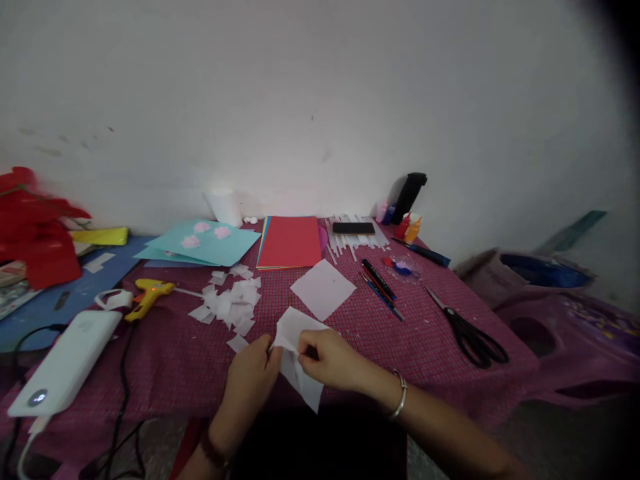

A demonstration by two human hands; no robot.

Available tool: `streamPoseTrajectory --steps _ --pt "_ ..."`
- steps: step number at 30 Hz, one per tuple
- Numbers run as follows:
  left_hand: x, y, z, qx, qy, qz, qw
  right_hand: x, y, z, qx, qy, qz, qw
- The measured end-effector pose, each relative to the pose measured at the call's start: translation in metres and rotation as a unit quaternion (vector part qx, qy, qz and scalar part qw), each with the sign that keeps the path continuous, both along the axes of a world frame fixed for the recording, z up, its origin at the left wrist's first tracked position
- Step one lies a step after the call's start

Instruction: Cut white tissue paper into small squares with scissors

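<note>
Both hands hold a creased sheet of white paper [295, 327] over the table's near edge. My left hand [256, 367] is closed on its left side, thumb on top. My right hand [327, 357] is curled in a loose fist on the paper's right side, with a bracelet on that wrist. Just beyond lies a flat white paper square [323, 288], turned cornerwise. A heap of small white paper pieces [235, 300] lies to the left of it. What the fingertips pinch is partly hidden.
Left: yellow glue gun [150, 297] and white power bank [67, 360] with cables. Back: blue sheets [210, 247] bearing pink puffs, red paper [290, 241], phone [353, 229] on white strips. Right: pens [380, 280], black-handled scissors [467, 330], paint bottles [413, 230], and a purple stool [560, 333].
</note>
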State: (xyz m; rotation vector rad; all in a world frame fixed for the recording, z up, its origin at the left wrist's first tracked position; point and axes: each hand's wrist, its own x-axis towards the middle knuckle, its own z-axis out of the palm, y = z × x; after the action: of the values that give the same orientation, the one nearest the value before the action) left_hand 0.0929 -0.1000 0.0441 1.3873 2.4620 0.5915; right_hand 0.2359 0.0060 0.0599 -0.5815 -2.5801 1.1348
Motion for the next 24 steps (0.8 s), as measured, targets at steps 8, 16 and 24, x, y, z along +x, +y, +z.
streamPoseTrajectory --steps 8,16,24 --pt "-0.002 0.000 0.005 -0.057 0.049 -0.010 0.997 0.007 0.010 -0.007 -0.030 -0.007 -0.043 0.999" --pt "0.001 0.007 0.007 -0.004 0.042 0.019 0.999 0.009 0.006 -0.007 -0.011 -0.003 -0.014 1.000" --pt "0.017 0.016 0.012 0.008 0.033 -0.033 0.999 0.021 -0.007 0.011 0.048 -0.014 -0.045 0.998"
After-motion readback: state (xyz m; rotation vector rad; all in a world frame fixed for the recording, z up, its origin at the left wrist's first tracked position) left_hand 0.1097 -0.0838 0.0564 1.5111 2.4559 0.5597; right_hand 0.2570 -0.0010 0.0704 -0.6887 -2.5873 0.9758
